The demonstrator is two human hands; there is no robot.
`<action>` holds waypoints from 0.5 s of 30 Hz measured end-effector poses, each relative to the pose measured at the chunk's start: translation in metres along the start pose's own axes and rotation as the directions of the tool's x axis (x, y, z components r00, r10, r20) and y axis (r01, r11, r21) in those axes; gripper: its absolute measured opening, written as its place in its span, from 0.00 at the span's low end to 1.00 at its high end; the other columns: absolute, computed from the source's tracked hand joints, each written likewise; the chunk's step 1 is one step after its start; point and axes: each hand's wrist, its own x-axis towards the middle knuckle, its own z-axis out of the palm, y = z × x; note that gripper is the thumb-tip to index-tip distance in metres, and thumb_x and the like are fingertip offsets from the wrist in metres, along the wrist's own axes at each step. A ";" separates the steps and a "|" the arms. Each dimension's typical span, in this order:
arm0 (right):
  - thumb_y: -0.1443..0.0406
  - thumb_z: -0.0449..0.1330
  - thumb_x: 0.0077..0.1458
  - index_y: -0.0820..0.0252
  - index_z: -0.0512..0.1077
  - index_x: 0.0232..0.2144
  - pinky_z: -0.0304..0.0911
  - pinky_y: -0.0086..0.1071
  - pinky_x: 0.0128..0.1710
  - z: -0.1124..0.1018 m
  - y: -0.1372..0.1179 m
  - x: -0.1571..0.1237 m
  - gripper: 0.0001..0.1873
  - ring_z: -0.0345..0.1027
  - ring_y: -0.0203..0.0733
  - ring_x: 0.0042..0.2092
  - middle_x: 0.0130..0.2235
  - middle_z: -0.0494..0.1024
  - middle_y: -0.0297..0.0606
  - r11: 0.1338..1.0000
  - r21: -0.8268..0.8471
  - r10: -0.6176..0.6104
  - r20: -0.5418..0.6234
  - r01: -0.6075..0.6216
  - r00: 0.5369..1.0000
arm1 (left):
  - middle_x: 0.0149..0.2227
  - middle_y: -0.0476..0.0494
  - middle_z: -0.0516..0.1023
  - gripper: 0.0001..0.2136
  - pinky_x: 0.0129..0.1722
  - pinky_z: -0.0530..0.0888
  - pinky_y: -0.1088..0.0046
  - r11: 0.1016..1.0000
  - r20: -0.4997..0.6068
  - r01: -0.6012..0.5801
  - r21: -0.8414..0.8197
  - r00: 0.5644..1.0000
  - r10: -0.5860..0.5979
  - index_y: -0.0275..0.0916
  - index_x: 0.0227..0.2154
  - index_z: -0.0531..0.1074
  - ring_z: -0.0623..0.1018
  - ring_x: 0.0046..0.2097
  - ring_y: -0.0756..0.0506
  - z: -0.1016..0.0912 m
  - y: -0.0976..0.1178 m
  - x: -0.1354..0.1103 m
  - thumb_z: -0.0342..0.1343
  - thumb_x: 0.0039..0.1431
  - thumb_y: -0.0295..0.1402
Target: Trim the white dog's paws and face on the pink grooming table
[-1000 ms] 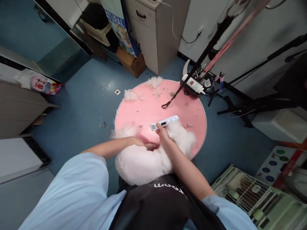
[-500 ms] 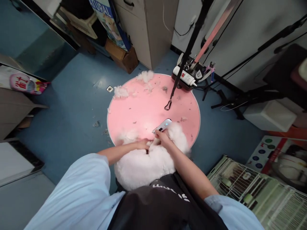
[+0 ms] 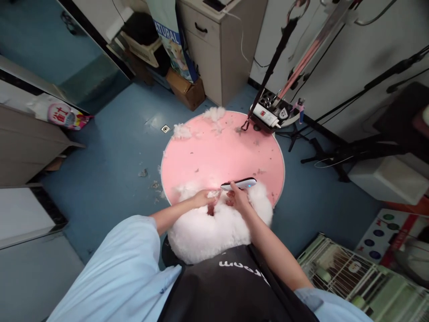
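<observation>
A fluffy white dog lies on the near edge of a round pink grooming table, pressed against my dark apron. My right hand is closed round a white electric clipper that lies nearly level over the dog's fur, its blue light on. My left hand is closed on a part of the dog next to the clipper's blade end; which part is hidden in fur.
Clumps of cut white fur lie on the table's far side and on the blue floor. A tool tray with a hanging black strap stands at the table's far right edge. A cabinet, a cardboard box and a wire cage surround the table.
The clipper has swung from a tilted pose to nearly level, blade toward my left hand. My left hand has moved up to the blade end. The hanging strap now hangs by the tray.
</observation>
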 end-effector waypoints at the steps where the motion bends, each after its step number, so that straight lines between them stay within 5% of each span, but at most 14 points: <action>1: 0.56 0.69 0.38 0.57 0.66 0.28 0.54 0.25 0.15 0.000 0.001 -0.001 0.19 0.60 0.32 0.17 0.17 0.69 0.26 1.000 -0.005 0.001 -0.009 -0.001 1.000 | 0.35 0.44 0.80 0.21 0.42 0.71 0.70 0.999 0.007 -0.028 0.040 1.000 0.028 0.33 0.45 0.75 0.77 0.39 0.43 0.000 0.001 -0.001 0.61 0.49 0.41; 5: 0.59 0.67 0.40 0.56 0.64 0.27 0.53 0.25 0.14 0.002 0.005 -0.001 0.15 0.55 0.30 0.15 0.14 0.64 0.22 1.000 -0.011 -0.011 -0.084 0.010 0.996 | 0.47 0.43 0.78 0.21 0.50 0.70 0.69 0.953 0.013 -0.146 0.266 0.989 0.147 0.39 0.47 0.74 0.75 0.48 0.42 -0.008 0.008 -0.001 0.61 0.49 0.38; 8: 0.64 0.66 0.40 0.56 0.63 0.26 0.55 0.24 0.15 0.003 0.004 0.003 0.14 0.56 0.30 0.15 0.14 0.64 0.22 0.999 0.006 -0.038 -0.149 0.040 0.988 | 0.49 0.44 0.77 0.22 0.51 0.68 0.69 0.917 0.129 -0.221 0.332 0.974 0.187 0.41 0.50 0.72 0.75 0.48 0.42 -0.018 0.011 0.005 0.60 0.49 0.36; 11: 0.68 0.65 0.39 0.57 0.63 0.24 0.54 0.24 0.15 0.006 0.001 0.007 0.12 0.57 0.30 0.16 0.14 0.64 0.24 0.998 0.036 -0.048 -0.191 0.056 0.980 | 0.43 0.45 0.79 0.21 0.46 0.70 0.70 0.953 0.225 -0.194 0.232 0.964 0.142 0.38 0.45 0.74 0.76 0.43 0.43 -0.028 0.009 0.016 0.63 0.45 0.34; 15: 0.68 0.63 0.42 0.57 0.62 0.24 0.54 0.23 0.15 0.017 0.005 0.010 0.11 0.56 0.30 0.16 0.13 0.62 0.23 0.994 0.096 -0.028 -0.235 0.052 0.972 | 0.34 0.45 0.77 0.14 0.40 0.70 0.71 0.992 0.194 -0.097 0.081 0.978 0.080 0.33 0.35 0.74 0.74 0.37 0.45 -0.039 -0.001 0.030 0.62 0.45 0.36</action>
